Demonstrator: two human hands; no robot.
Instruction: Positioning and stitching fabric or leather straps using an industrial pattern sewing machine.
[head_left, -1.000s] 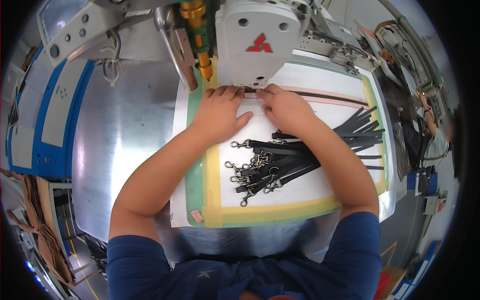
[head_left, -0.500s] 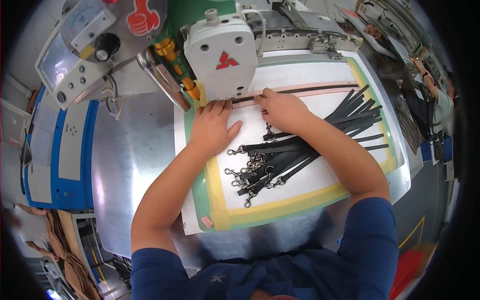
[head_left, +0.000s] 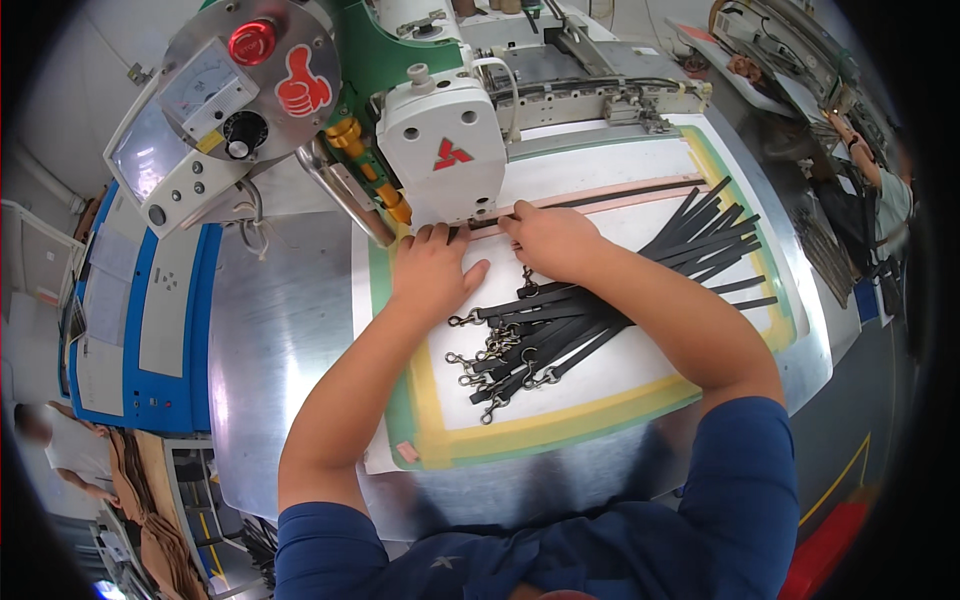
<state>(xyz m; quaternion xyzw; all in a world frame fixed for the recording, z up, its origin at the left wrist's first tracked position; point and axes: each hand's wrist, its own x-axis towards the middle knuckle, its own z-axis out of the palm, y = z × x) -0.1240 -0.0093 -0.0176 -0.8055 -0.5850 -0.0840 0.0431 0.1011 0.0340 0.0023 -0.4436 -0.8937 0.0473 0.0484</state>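
A long black strap (head_left: pixel 655 188) lies in a straight channel between pink strips (head_left: pixel 600 207) on a white board (head_left: pixel 465 385), its left end under the white sewing machine head (head_left: pixel 440 150). My left hand (head_left: pixel 433 275) rests flat with the thumb spread, fingertips at the strap's left end. My right hand (head_left: pixel 552 243) pinches the strap just right of the machine head; its fingertips are partly hidden. Below my right forearm lies a fanned pile of black straps (head_left: pixel 570 318) with metal swivel hooks (head_left: pixel 490 408) on their left ends.
Yellow tape (head_left: pixel 560 428) borders the board on a shiny metal table (head_left: pixel 270 350). At upper left hang a control panel with a red stop button (head_left: pixel 252 42) and a gold cylinder (head_left: pixel 375 180). A blue cabinet (head_left: pixel 150 320) stands left. Other people (head_left: pixel 80 450) work at both sides.
The view has shifted, bringing more of the control panel and the person at left into sight. Both hands stay at the strap, with the right hand slightly closer to the left.
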